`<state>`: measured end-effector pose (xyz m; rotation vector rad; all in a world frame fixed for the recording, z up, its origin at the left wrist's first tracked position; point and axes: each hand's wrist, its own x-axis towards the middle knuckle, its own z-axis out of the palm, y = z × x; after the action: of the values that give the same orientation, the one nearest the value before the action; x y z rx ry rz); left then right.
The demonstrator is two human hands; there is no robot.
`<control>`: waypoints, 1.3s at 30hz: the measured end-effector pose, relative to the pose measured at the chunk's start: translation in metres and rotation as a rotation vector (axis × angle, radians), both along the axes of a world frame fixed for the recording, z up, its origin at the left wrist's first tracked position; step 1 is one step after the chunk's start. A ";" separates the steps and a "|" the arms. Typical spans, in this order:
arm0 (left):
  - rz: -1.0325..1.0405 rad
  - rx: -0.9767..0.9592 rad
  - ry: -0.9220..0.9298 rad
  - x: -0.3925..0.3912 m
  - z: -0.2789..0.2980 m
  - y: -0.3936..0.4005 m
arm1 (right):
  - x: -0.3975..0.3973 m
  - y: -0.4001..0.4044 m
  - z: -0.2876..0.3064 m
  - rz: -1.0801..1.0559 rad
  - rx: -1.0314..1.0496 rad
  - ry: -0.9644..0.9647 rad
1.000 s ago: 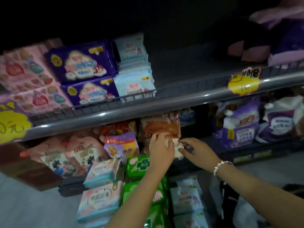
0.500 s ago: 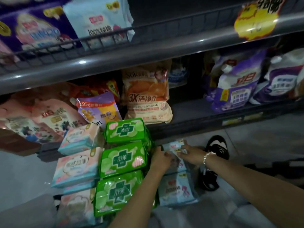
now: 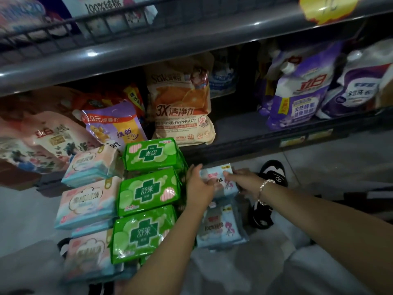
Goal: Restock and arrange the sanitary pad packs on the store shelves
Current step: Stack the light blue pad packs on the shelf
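Observation:
A light blue pad pack [image 3: 221,179] sits on top of a low pile below the bottom shelf. My left hand [image 3: 198,189] grips its left side and my right hand [image 3: 244,180] holds its right side, thumb on top. Another light blue pack [image 3: 221,228] lies under it, nearer to me. Left of my hands stand three green pad packs [image 3: 148,192] in a column, and further left several pink-and-blue pad packs [image 3: 87,202]. More pad packs [image 3: 110,9] sit on the upper shelf behind a wire rail.
The lower shelf [image 3: 244,137] holds an orange detergent bag [image 3: 180,107], purple detergent pouches [image 3: 302,88] at right and pink pouches [image 3: 40,139] at left. A yellow price tag [image 3: 327,7] hangs on the upper shelf edge. A black-and-white shoe [image 3: 270,188] rests on the grey floor.
Both hands came down from the orange detergent bag on the lower shelf to the light blue pack in the pile, and now hold it. The view tilted down and closer.

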<state>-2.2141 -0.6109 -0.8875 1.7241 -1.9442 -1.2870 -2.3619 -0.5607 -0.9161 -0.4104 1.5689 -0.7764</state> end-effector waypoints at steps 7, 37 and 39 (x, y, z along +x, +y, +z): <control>0.095 -0.004 0.246 0.001 0.007 0.014 | -0.013 0.000 0.021 -0.171 -0.078 -0.061; -0.647 0.527 -0.429 0.008 -0.037 0.017 | -0.053 0.016 0.033 0.027 0.080 0.359; -0.676 0.518 -0.454 0.006 -0.036 0.017 | -0.054 0.016 0.034 0.030 0.092 0.362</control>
<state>-2.2083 -0.5940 -0.9233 1.7466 -2.8170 -1.8818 -2.4156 -0.5444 -0.8825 -0.5274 1.9232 -0.6266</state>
